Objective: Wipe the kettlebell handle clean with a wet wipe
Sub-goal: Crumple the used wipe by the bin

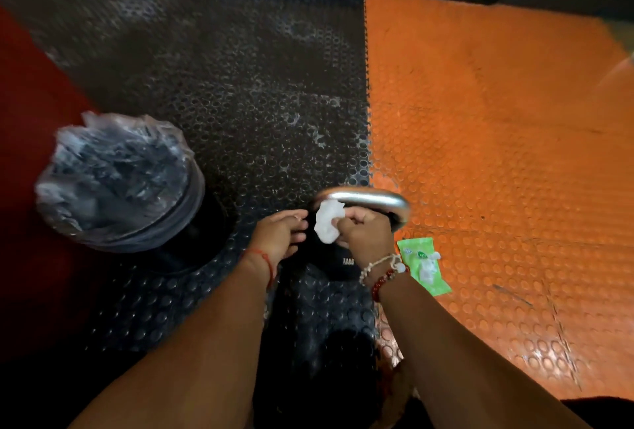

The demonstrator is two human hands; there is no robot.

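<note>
- I am looking at a round bin (116, 181) standing on the left of the black studded mat (240, 103), lined with a crumpled clear plastic bag. I cannot tell what is lying inside the liner.
- A green wet wipe packet (423, 265) is lying flat on the orange studded mat (497, 154), just beside the right wrist, with a bit of white wipe poking out of its opening.
- The kettlebell (329, 264) is sitting on the black mat right at the seam with the orange one. Its silver handle (363, 196) is arching over the top, beyond both hands.
- The right hand (368, 233) is pinching a bunched white wet wipe (327, 223) between curled fingers and thumb, and the wipe's top edge is touching the left end of the handle.
- The left hand (279, 236) is lying relaxed with fingers nearly straight, gripping nothing, against the kettlebell's dark body just left of the wipe.
- The seam between the mats is running straight from the far edge down to the kettlebell.
- Open black mat is stretching out beyond the handle, and open orange mat is spreading wide to the right.
- A strip of red floor (27, 120) is bordering the black mat on the far left, behind the bin.
</note>
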